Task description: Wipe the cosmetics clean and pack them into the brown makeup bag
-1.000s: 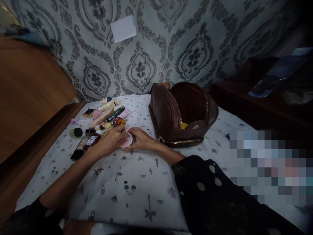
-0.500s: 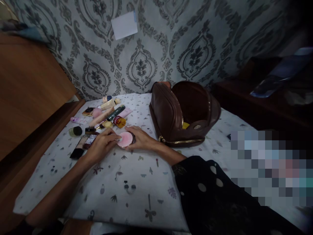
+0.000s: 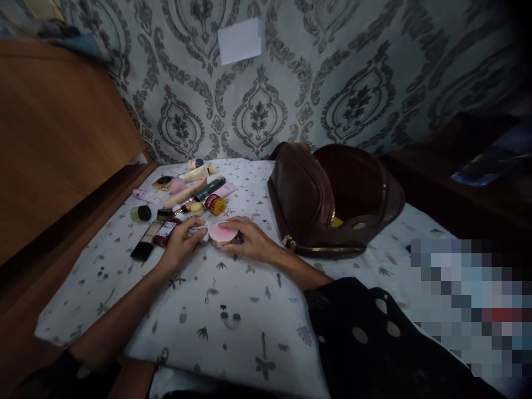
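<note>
My right hand [image 3: 251,239] grips a small round container [image 3: 224,233] with a pink top, tilted above the patterned white cloth. Just left of it is my left hand [image 3: 185,241], its fingers curled together beside the container without touching it; something small and whitish shows at the fingertips, too small to name. A dark red bottle [image 3: 167,231] with a patterned label lies behind my left hand. Beyond both hands, a red and yellow jar [image 3: 216,204] lies on its side near a round pale yellow item [image 3: 197,208].
An unzipped brown bag [image 3: 303,194] stands right of my hands. Several tubes and cosmetics, including a dark green tube [image 3: 210,189] and a green jar with a black lid [image 3: 140,214], lie at the back left. A wooden panel [image 3: 62,127] borders the left side.
My left hand has drawn back from the pink top, leaving a gap. The container is tilted more in my right hand. The whole view has shifted slightly.
</note>
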`<state>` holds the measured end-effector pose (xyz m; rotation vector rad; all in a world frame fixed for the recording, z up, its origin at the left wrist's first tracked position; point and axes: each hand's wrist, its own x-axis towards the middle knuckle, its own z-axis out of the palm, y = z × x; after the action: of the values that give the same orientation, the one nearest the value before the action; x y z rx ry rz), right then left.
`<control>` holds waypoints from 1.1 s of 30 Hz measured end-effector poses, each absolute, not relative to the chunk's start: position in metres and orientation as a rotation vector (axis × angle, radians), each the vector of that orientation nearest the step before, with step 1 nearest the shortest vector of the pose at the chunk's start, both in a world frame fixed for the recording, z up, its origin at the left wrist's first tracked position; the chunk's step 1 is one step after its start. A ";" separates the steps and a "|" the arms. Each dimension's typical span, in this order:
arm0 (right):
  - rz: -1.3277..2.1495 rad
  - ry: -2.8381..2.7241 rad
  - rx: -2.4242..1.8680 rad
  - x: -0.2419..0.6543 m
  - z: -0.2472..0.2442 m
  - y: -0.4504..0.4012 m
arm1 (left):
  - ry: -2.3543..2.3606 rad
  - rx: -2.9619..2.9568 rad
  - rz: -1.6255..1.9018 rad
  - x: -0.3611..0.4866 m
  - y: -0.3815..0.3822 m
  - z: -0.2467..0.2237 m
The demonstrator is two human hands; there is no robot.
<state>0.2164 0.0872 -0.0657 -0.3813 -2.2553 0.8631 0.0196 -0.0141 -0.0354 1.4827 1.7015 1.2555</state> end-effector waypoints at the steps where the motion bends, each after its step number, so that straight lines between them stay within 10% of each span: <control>1: 0.884 -2.234 -0.383 0.216 -0.065 0.087 | 1.675 1.450 1.275 0.020 -0.014 -0.035; 18: 1.122 -2.089 -0.538 0.215 -0.070 0.084 | 1.529 1.207 1.463 0.028 -0.015 -0.027; 33: 0.637 -2.440 -0.603 0.221 -0.043 0.055 | 1.502 1.139 1.443 0.029 -0.015 -0.027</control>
<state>0.2208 0.0554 -0.0426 -0.6034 -2.4402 0.6366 0.0288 -0.0154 -0.0275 1.1387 1.5023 1.4433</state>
